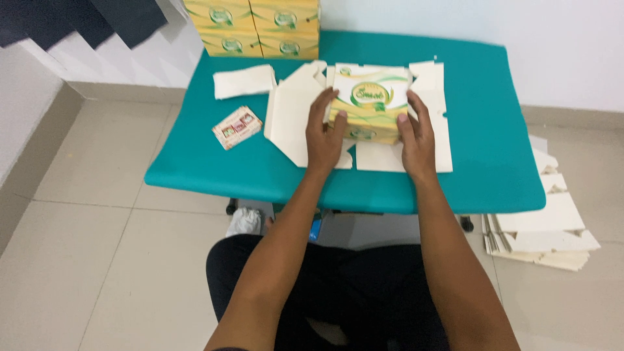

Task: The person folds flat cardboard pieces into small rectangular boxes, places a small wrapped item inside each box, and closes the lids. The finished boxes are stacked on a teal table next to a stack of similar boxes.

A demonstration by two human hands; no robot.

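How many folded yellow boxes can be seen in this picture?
5. One box sits on the flat cardboard between the left hand and right hand. Four stacked boxes stand at the table's far edge, partly cut off; more may be hidden.

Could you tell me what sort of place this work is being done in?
Probably a small packing spot in a tiled room: both hands, left hand and right hand, press a yellow box on flat carton blanks, with finished boxes stacked behind and spare blanks on the floor.
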